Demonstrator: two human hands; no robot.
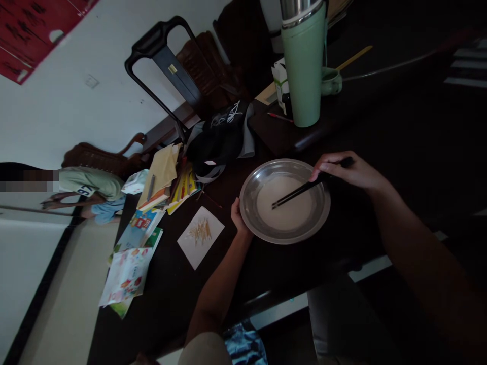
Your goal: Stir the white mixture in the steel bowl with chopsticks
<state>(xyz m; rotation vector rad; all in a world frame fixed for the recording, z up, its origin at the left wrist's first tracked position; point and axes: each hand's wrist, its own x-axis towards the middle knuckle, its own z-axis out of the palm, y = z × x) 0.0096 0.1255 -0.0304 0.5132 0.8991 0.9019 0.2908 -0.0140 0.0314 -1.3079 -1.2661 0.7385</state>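
A round metal bowl [318, 219] sits on the dark table [380, 152] and holds a pale, milky batter [289, 205]. My right hand [348, 170] is closed around a pair of dark chopsticks [299, 192], whose tips dip into the batter. Against the bowl's left rim rests my left hand [239, 215], fingers curled on the edge, steadying it. Both forearms reach in from the bottom of the view.
A tall green thermos [303, 66] and a green cup [330, 81] stand at the back. A white paper with toothpicks [201, 235] lies left of the bowl, near a black bag [220, 139] and scattered books [152, 213]. Another person [87, 190] sits at far left.
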